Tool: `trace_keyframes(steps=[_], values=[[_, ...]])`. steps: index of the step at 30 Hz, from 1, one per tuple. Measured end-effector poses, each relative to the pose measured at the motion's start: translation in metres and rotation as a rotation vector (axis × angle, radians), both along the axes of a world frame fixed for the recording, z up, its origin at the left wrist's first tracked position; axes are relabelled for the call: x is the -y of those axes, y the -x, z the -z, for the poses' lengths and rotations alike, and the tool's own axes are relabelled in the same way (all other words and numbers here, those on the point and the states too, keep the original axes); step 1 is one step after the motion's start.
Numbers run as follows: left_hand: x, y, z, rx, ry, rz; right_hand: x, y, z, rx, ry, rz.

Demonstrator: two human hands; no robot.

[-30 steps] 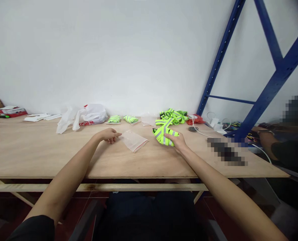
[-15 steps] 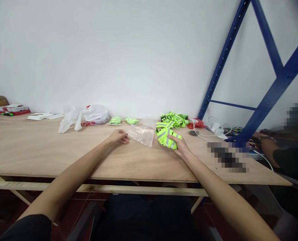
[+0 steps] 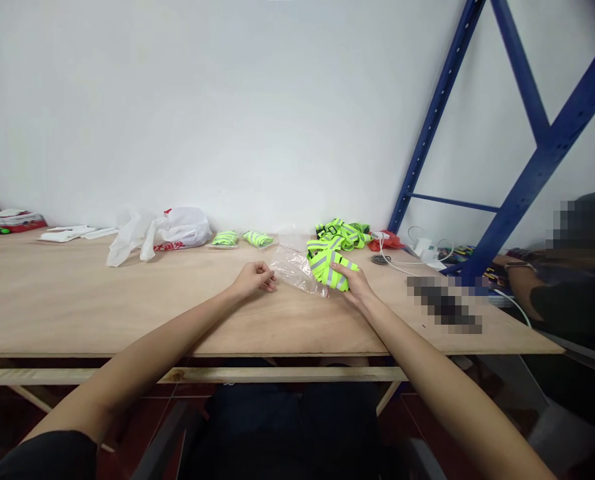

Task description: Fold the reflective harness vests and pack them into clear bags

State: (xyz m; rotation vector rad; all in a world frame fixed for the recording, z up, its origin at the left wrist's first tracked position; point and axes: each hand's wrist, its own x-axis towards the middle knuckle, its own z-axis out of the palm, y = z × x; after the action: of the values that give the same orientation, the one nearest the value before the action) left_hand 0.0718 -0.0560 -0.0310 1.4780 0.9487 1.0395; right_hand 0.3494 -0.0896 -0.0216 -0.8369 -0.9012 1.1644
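My right hand (image 3: 356, 283) is wrapped round a folded bundle of neon-yellow reflective strap (image 3: 329, 269) with silver stripes. Between my hands is a clear plastic bag (image 3: 296, 270), its right end against the bundle. The left edge of the bag is pinched in the fingers of my left hand (image 3: 255, 279). Behind the bundle lies a loose heap of the same reflective straps (image 3: 345, 235) with dark buckles. Two packed strap bundles, a left one (image 3: 225, 239) and a right one (image 3: 258, 239), lie near the wall.
A white shopping bag (image 3: 182, 227) with red print and folded white sheets (image 3: 72, 233) lie along the wall. At right are a red bag (image 3: 386, 241), white cables, and a blue metal rack (image 3: 515, 180). A co-worker's arm (image 3: 525, 283) shows beyond it.
My left hand has moved right with the clear bag, bringing the bag's right end up against the strap bundle. The view has shifted slightly to the right.
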Motion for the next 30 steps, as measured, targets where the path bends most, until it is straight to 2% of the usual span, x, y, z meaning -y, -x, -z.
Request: trace_keyframes(steps=[7,10,13,19,24,30], values=[[-0.002,0.004,0.0,-0.002,-0.026,0.062,-0.003,-0.002,0.0,-0.007,0.006,0.054],[-0.001,0.014,-0.005,-0.066,-0.011,0.174,-0.002,-0.006,-0.003,-0.053,-0.011,0.096],[0.0,0.019,-0.006,-0.162,0.061,0.277,0.001,-0.008,-0.007,-0.049,-0.021,0.075],[-0.005,0.012,-0.004,-0.118,0.077,0.011,0.008,-0.006,-0.009,0.035,-0.06,-0.051],[-0.007,0.009,-0.007,-0.105,0.085,-0.053,0.015,0.0,-0.01,0.101,-0.045,-0.115],[-0.01,0.014,-0.01,-0.077,0.058,-0.106,0.018,0.002,-0.012,0.141,-0.031,-0.116]])
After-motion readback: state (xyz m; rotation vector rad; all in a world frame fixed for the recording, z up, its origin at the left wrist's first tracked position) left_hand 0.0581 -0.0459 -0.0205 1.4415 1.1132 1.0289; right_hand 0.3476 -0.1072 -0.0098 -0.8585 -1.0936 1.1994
